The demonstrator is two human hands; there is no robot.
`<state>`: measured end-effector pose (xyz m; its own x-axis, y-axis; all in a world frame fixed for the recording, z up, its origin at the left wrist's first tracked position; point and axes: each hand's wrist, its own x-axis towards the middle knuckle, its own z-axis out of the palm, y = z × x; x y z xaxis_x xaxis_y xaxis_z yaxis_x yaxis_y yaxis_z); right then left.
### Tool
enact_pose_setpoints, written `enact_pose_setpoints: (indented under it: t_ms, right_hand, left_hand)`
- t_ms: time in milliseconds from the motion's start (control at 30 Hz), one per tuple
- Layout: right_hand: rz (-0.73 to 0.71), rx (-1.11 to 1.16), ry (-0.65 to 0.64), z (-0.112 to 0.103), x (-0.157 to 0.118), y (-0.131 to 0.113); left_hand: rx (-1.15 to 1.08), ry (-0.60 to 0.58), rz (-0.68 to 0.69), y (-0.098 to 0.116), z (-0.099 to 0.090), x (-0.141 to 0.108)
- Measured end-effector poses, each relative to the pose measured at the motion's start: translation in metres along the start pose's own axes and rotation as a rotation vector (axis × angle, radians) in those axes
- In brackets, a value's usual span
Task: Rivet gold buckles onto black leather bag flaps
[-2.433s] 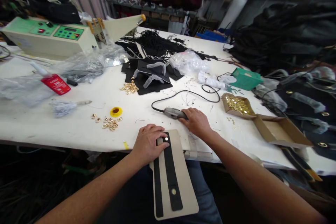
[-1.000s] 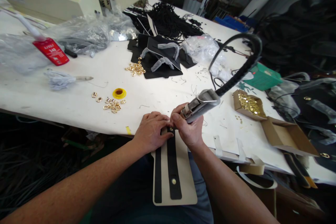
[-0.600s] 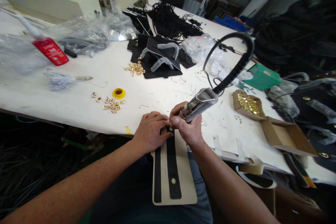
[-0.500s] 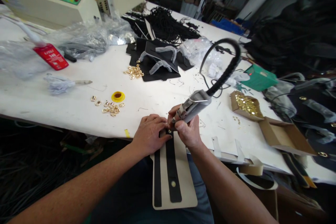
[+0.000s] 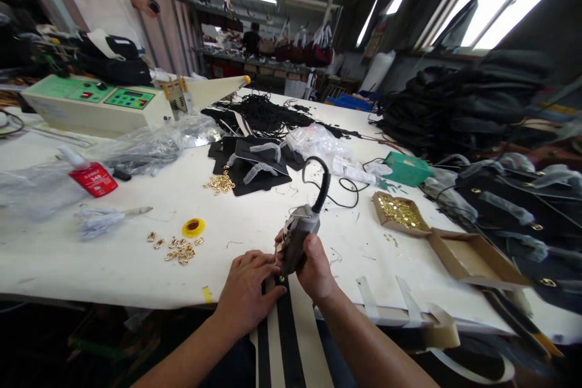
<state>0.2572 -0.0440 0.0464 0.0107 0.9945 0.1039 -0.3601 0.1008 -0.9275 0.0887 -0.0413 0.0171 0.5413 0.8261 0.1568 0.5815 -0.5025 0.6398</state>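
Note:
My right hand (image 5: 317,270) is wrapped around a grey corded electric screwdriver (image 5: 301,237). Its thick black cable loops up from the back end, and its tip points down at a small gold fastener (image 5: 282,279) on a black strap (image 5: 290,336). That strap lies along a beige panel (image 5: 314,339), which reaches from the table edge over my lap. Flat on the panel's far end rests my left hand (image 5: 247,293), fingers stretched and thumb apart, beside the fastener. The exact contact at the tip is too small to tell.
Gold buckles (image 5: 182,251) and a yellow ring (image 5: 193,228) lie left on the white table (image 5: 136,279). Beyond are a red bottle (image 5: 93,179) and black panels (image 5: 254,160). At right stand a box of gold pieces (image 5: 400,212) and a cardboard box (image 5: 477,257). Another person (image 5: 104,0) stands back left.
The view has tilted up, so hands and table sit lower and more of the room shows. The screwdriver looks more upright, its cable loop lower. Both hands keep their places on the work.

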Motion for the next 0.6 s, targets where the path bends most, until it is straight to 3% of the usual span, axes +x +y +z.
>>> enact_pose_setpoints:
  t_ms: [300, 500, 600]
  right_hand:
    - [-0.020, -0.185, -0.022, -0.004, -0.001, -0.015]
    - [-0.049, -0.220, 0.148, 0.007, -0.003, -0.017]
    - [-0.045, -0.207, 0.170, 0.017, -0.004, -0.026]
  left_hand:
    - [0.021, 0.006, 0.018, -0.001, 0.002, 0.001]
    - [0.033, 0.021, 0.022, -0.004, 0.005, -0.001]
    - [0.038, 0.030, 0.039, -0.006, 0.007, -0.001]
